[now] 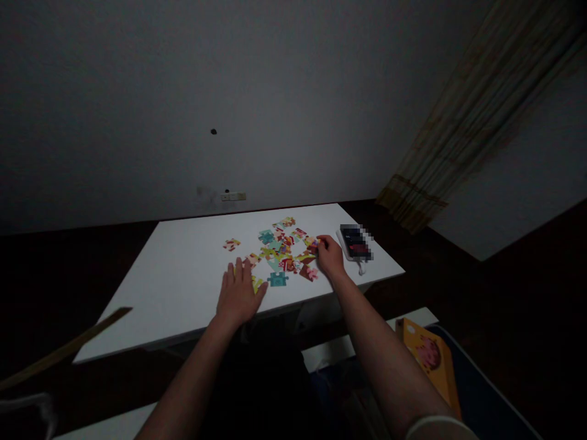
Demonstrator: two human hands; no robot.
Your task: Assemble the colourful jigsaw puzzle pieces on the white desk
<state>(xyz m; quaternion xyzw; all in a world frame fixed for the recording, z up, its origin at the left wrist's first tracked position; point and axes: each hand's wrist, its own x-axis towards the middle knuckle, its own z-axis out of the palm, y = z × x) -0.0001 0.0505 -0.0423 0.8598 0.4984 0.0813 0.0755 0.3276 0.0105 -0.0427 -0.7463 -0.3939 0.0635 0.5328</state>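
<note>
Several large jigsaw puzzle pieces (277,279) lie in a loose, overlapping heap on the white table (169,275). My left hand (237,291) rests flat with its fingers spread at the heap's near left edge, partly covering a yellow-green piece. At the right side of the heap, my right hand (329,253) has its fingers bent and pinched at a colourful puzzle piece (313,244). Its fingertips hide part of that piece. A pink-and-brown piece (309,272) lies just below the right hand. One piece (232,244) sits apart at the left.
A phone-like device (356,243), blurred out, lies at the table's right with a white strap. Below right, an orange box (428,357) with a pink picture stands near my right forearm. A wall with a socket (233,197) rises behind the table; a curtain (426,159) hangs at right.
</note>
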